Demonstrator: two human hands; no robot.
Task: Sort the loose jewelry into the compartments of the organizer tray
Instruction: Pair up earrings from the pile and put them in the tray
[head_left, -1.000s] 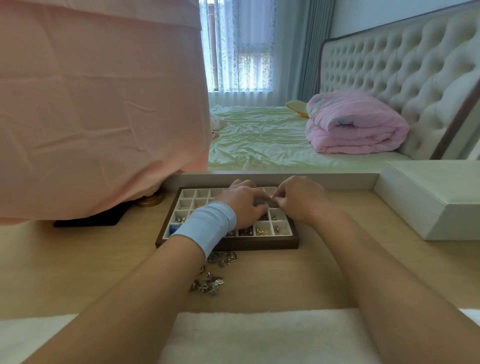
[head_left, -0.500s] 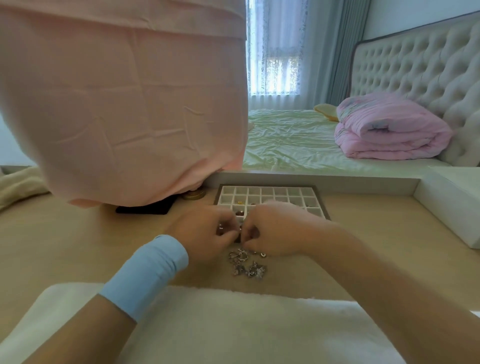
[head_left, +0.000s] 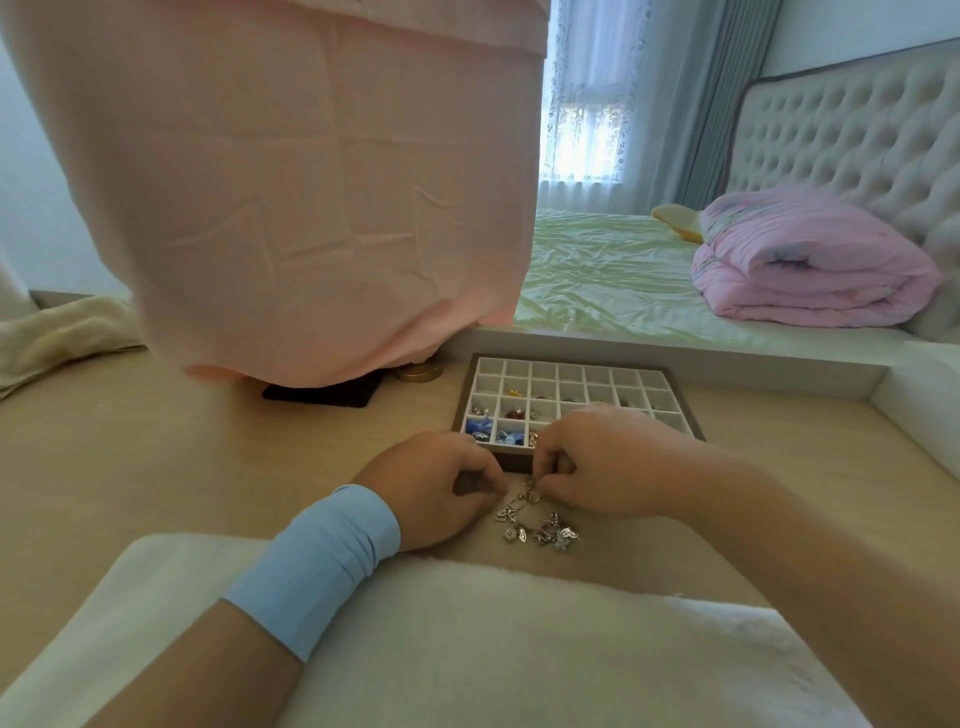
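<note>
Loose jewelry: silver charms heaped on the tabletop, just in front of the organizer tray. My left hand and right hand: together at the heap's tray-side edge, fingers curled, both pinching one piece there. Tray: several compartments filled.

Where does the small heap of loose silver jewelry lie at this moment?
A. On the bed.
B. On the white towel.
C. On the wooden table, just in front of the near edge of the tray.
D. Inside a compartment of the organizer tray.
C: the loose jewelry lies on the wooden table, between the organizer tray and the white towel, and on neither of them.
</note>
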